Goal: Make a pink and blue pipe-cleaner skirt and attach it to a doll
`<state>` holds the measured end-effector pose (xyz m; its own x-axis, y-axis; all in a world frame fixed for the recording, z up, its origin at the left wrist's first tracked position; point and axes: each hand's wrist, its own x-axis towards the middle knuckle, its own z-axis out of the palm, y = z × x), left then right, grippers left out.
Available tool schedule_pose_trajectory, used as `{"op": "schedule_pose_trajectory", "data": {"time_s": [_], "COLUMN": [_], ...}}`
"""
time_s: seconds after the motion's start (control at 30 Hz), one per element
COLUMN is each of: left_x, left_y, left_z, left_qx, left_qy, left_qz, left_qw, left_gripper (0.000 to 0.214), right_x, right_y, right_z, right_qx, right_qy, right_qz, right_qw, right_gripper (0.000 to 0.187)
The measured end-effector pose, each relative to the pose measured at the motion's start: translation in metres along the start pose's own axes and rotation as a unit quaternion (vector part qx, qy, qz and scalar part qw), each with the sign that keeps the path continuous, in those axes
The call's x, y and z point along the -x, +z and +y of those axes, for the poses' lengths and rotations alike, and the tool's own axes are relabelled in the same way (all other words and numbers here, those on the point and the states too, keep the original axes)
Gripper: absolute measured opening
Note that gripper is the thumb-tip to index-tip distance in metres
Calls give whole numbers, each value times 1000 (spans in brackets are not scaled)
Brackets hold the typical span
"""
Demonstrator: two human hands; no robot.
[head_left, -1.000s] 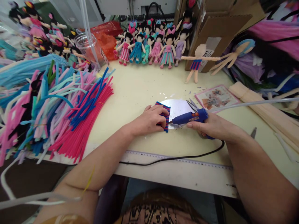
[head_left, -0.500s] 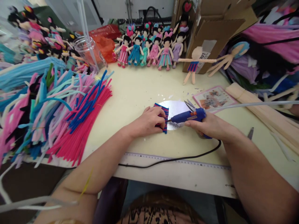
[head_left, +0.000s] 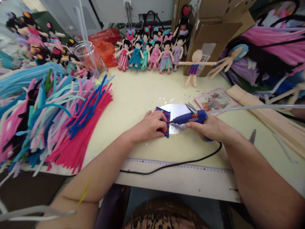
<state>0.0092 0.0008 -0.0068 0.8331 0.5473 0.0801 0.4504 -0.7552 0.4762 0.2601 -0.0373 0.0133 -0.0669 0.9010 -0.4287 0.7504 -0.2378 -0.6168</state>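
A striped panel of blue and red pipe cleaners (head_left: 167, 118) lies at the left edge of a shiny round disc (head_left: 177, 109). My left hand (head_left: 153, 125) presses on the panel with bent fingers, covering much of its left part. My right hand (head_left: 209, 127) is wrapped round a blue hot glue gun (head_left: 192, 118). The gun's nozzle points left and meets the panel's right edge, close to my left fingertips; whether glue is flowing I cannot tell. Scissors (head_left: 190, 107) lie just behind the gun, partly hidden by it.
Bundles of coloured pipe cleaners (head_left: 83, 133) cover the left side. Finished dolls (head_left: 154, 55) stand at the back, beside a cardboard box (head_left: 212, 35) with a bare doll figure (head_left: 196, 68) in front. A black cord (head_left: 166, 166) crosses near the ruler strip (head_left: 190, 165). Beige strips (head_left: 262, 111) lie right.
The whole view has shifted slightly. Both hands keep nearly the same pose, and the glue gun's nozzle stays at the panel's right edge.
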Motion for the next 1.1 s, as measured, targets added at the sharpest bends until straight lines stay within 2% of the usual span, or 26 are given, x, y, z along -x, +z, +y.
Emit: {"op": "schedule_pose_trajectory", "data": {"time_s": [0.23,0.6,0.87,1.1], "left_x": [0,0,1,1], "left_y": [-1,-2,-3,-2], "left_z": [2,2,3,3], "left_qx": [-2,-1,-3,-10], "left_qy": [-1,-5,-9,-2], "left_qz": [-3,-12,-15,-12], "left_qw": [1000,1000,1000,1000], "left_gripper": [3,3,3,4], "right_x": [2,0,0,-4], "right_y": [-1,0,0,3], "right_z": [-5,3,0,5], "right_qx": [-19,-69,-71,-75], "right_qy": [3,-12,6,-8], "right_qz": [12,-30,-20,-7], "right_qw": [1000,997,997,997], "right_gripper": [35,37,38,39]}}
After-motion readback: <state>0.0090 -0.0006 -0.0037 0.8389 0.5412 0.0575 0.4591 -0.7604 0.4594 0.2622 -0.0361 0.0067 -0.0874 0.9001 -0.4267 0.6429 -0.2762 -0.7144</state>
